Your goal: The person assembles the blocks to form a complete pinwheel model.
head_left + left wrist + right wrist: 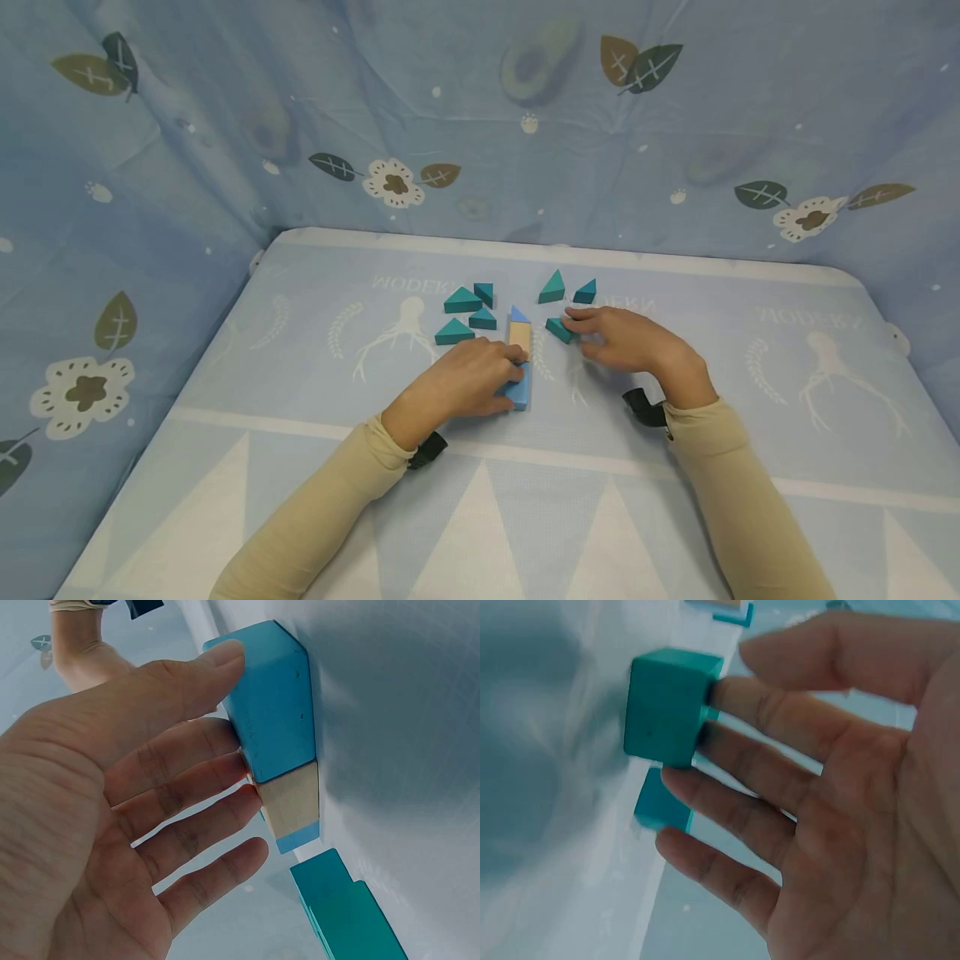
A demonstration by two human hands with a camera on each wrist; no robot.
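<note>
My left hand rests beside a blue block. Its thumb touches one end, and the outstretched fingers lie against the side. Lined up with that block are a natural-wood block and a small blue triangular block. Just right of this row, my right hand touches a teal block with its fingertips. In the right wrist view the thumb stands apart from the teal block, and the fingers are nearly straight. The left hand partly covers the blue block in the head view.
Several teal triangular blocks lie left of the row. Two more, a taller teal triangle and a smaller teal triangle, lie beyond the right hand. A patterned cloth covers the table, and a blue curtain hangs behind.
</note>
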